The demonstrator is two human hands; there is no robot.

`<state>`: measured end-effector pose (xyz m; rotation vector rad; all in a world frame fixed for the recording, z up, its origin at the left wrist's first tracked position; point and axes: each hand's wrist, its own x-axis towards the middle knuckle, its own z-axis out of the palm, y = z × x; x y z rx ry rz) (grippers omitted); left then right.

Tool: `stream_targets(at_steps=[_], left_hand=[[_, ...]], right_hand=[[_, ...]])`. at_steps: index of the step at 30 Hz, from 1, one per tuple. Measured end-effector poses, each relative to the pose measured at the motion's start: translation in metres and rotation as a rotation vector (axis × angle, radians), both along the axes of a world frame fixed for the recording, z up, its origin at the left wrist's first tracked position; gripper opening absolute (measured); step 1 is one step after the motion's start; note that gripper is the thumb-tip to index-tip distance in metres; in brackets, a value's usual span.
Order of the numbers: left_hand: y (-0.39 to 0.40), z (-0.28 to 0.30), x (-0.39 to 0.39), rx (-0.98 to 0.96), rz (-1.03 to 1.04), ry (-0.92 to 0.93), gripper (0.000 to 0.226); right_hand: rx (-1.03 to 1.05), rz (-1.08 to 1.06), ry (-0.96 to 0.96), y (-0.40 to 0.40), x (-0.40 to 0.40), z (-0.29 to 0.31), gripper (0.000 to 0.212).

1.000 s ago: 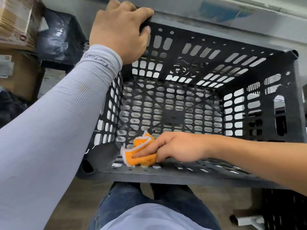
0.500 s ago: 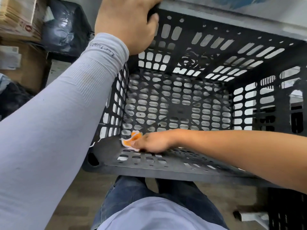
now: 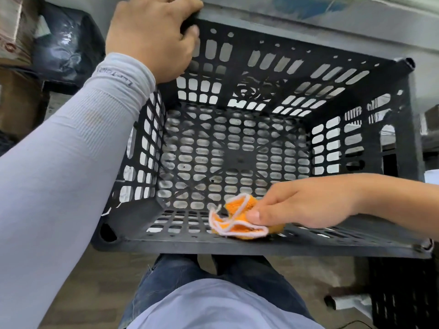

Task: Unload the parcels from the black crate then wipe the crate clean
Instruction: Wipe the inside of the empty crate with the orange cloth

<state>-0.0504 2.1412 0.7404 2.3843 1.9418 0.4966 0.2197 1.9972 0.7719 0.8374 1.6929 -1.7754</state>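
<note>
Head view: the black crate (image 3: 389,129) fills the middle of the frame, tipped so its open mouth faces the camera and its perforated bottom shows deep inside; no parcels lie in it.

At 11 o'clock the left hand (image 3: 152,36) grips the crate's far left rim, fingers curled over the edge and the thumb pressed on the inner wall. Its pale grey sleeve (image 3: 71,162) runs down to 8 o'clock and hides much of the crate's left wall.

At 4 o'clock the right hand (image 3: 306,205) reaches in from the right, with the bare forearm crossing the lower right wall. Its thumb and fingers pinch an orange cloth (image 3: 237,222) with white edging and hold it against the inside of the near wall, close to the rim. The cloth is crumpled, one white-edged flap curling up to the left.

At 10 o'clock, left of the crate and behind the sleeve, sit a shiny black plastic bag (image 3: 64,51) and brown cardboard boxes (image 3: 16,29), partly cut off by the frame.

At 6 o'clock are dark jeans (image 3: 190,276) and a light shirt (image 3: 213,307) over a wood-look floor (image 3: 95,281).

At 5 o'clock another black perforated crate (image 3: 403,295) stands just beside a pale metal foot (image 3: 349,302).
</note>
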Motion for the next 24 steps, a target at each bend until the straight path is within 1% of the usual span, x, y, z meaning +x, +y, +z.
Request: stream_targets(at_steps=[3, 5, 10, 12, 13, 14, 16, 17, 22, 24], left_hand=[[0.000, 0.000, 0.000, -0.008, 0.003, 0.003, 0.053], [-0.001, 0.001, -0.001, -0.013, 0.005, 0.002, 0.054], [-0.004, 0.003, 0.000, -0.007, -0.011, -0.007, 0.052], [-0.004, 0.004, 0.001, -0.007, -0.010, -0.010, 0.048], [-0.005, 0.004, 0.001, -0.005, -0.009, -0.006, 0.047], [-0.005, 0.004, 0.001, -0.002, -0.012, -0.001, 0.046], [-0.005, 0.003, 0.003, 0.001, -0.024, 0.008, 0.046], [-0.005, 0.003, 0.003, -0.001, -0.030, 0.012, 0.045], [-0.005, 0.004, 0.002, 0.006, -0.050, 0.023, 0.050], [-0.005, 0.002, 0.003, 0.007, -0.046, 0.029, 0.055]], right_hand=[[0.065, 0.114, -0.131, -0.003, -0.002, -0.004, 0.053], [0.084, 0.148, -0.220, -0.007, -0.015, -0.021, 0.045], [0.057, 0.162, -0.318, -0.012, -0.054, -0.078, 0.055], [0.045, 0.153, -0.344, -0.014, -0.062, -0.095, 0.064], [0.052, 0.161, -0.332, -0.014, -0.064, -0.100, 0.065], [0.071, 0.165, -0.325, -0.014, -0.064, -0.104, 0.058], [0.127, 0.164, -0.317, -0.012, -0.058, -0.106, 0.037], [0.148, 0.148, -0.299, -0.010, -0.054, -0.103, 0.033], [0.190, 0.203, -0.295, -0.002, -0.012, -0.072, 0.034], [0.237, 0.270, -0.351, 0.002, 0.013, -0.063, 0.034]])
